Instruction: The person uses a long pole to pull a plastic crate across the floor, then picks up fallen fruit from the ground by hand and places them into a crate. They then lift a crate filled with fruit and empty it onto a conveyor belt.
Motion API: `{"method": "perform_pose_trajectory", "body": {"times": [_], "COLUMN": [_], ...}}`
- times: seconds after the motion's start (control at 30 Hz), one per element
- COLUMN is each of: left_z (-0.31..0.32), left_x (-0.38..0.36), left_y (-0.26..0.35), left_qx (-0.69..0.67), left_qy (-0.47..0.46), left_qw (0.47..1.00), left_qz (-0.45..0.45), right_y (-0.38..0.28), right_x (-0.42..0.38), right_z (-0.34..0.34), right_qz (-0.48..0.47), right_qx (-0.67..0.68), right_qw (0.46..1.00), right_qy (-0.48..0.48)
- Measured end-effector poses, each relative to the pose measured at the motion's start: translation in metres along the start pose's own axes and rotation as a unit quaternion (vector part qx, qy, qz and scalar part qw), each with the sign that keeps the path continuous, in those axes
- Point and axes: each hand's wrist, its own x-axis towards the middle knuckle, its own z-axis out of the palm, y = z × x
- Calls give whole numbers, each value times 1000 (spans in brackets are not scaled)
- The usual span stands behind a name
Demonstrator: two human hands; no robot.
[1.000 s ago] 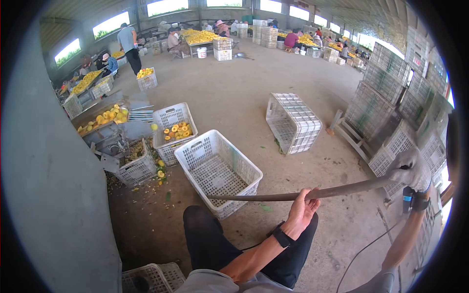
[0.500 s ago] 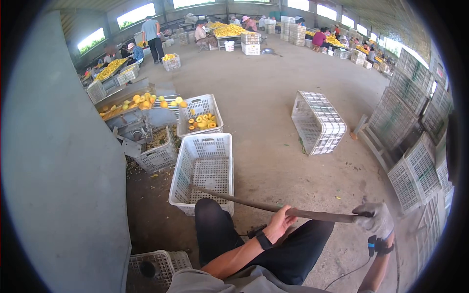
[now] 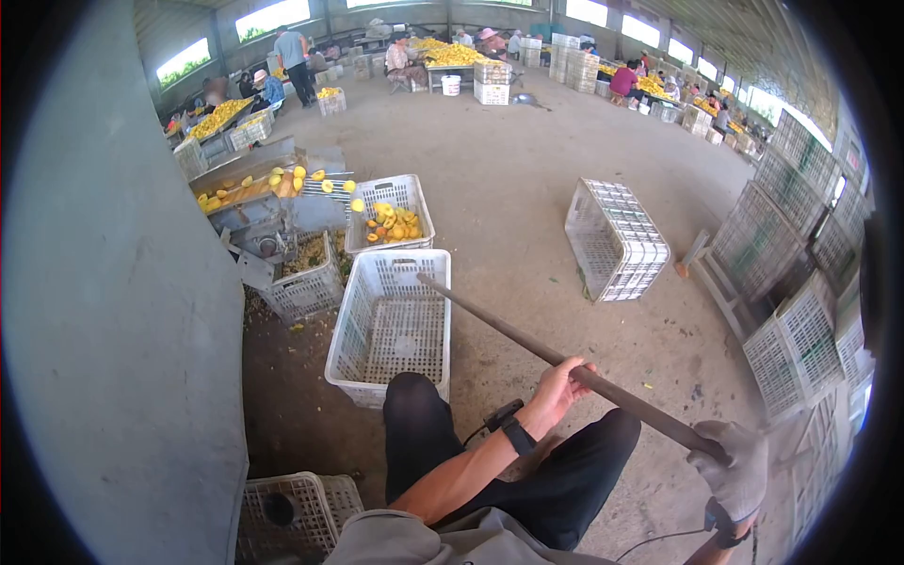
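Observation:
My bare left hand (image 3: 562,389) is closed around the middle of a long wooden pole (image 3: 508,330). My right hand (image 3: 732,467), in a grey glove, grips the pole's thick near end. The far tip hangs over the rim of a white plastic crate (image 3: 343,353) that stands with its holed floor bare in front of my knees. Just behind it, another white crate (image 3: 424,209) holds halved yellow fruit (image 3: 394,224) that looks like peaches. More halves (image 3: 299,179) lie on a metal chute whose rods end over that crate.
A crate of small pale bits (image 3: 311,294) stands under the machine. One crate (image 3: 618,240) lies on its side on the concrete floor. Stacked crates (image 3: 767,235) line the right; a grey panel (image 3: 122,311) rises on my left. People work at fruit-covered tables (image 3: 450,54) farther back.
The pole's far tip has risen from inside the near crate to above its rim, while my right hand has dropped lower. Fruit halves have shifted along the chute.

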Motion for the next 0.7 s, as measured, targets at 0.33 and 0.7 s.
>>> {"method": "perform_pose_trajectory", "body": {"times": [0.33,0.7], "left_z": [-110,-122], "left_x": [7,0], "left_y": [46,55], "left_qx": [-91,-84], "left_qy": [172,230], "left_qw": [976,959], "left_qz": [92,140], "right_y": [-67,-86], "right_x": [6,-3], "right_z": [102,122], "right_qz": [-172,-219], "right_qx": [-161,-158], "right_qw": [971,956], "right_qy": [-38,-116]}}
